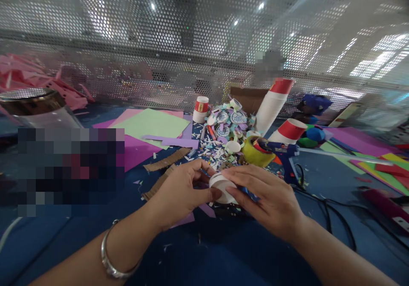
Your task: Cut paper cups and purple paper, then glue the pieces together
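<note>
Between my two hands is a round, white, shallow cup piece [223, 194], like the cut-off bottom of a paper cup, held above the blue table. My left hand [179, 188] pinches its left side with thumb and fingers. On the other side, my right hand [271, 194] has its thumb and fingertips pressed on the rim. Just beyond lie paper scraps [214, 154] and a pile of similar cup bottoms with pale paper tabs [230, 117]. A yellow tape roll [257, 154] and a blue glue gun [289, 156] are beyond my right hand.
Stacked paper cups [271, 107] lean at the back, near single red-and-white cups [201, 109]. Coloured paper sheets [153, 124] and cardboard strips [168, 159] lie left. Black cables [332, 211] cross the right side. A perforated metal screen [191, 43] stands behind.
</note>
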Demonstrator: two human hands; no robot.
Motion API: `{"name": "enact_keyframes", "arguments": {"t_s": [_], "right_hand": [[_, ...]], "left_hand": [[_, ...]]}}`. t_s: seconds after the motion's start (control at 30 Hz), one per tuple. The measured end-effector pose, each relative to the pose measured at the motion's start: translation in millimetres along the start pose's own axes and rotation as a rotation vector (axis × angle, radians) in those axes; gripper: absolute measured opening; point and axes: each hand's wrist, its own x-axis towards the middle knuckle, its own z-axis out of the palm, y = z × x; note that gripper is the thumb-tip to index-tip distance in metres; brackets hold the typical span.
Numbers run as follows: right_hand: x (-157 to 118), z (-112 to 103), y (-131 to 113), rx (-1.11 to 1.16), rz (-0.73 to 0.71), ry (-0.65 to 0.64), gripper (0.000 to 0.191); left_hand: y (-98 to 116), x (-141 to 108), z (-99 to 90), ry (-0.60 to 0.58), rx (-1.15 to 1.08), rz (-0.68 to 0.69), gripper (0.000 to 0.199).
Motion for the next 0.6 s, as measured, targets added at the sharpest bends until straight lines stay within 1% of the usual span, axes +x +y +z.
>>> {"name": "enact_keyframes", "arguments": {"t_s": [0.07,0.17,0.4,0.5,0.6], "right_hand": [[-0.7,-0.2,-1.5,-0.036,-0.016,0.013,0.028],[-1.6,0.9,-3.8,-0.069,0.000,0.034,0.028],[-1.6,5.3,-4.4,-0.054,0.048,0.047,0.028],[-1.3,5.7,-3.5,-0.051,0.048,0.054,0.027],[-0.8,5.8,-1.8,-0.057,0.031,0.084,0.027]], "left_hand": [[0.9,-0.6,1.5,0.021,0.008,0.005,0.029],[2.4,-1.2,3.2,0.037,-0.001,0.003,0.031],[-0.4,-0.7,0.4,0.032,-0.016,0.029,0.037],[-2.3,-1.8,1.4,0.041,0.036,0.107,0.037],[-1.5,-4.2,5.7,0.082,0.146,0.211,0.028]]}}
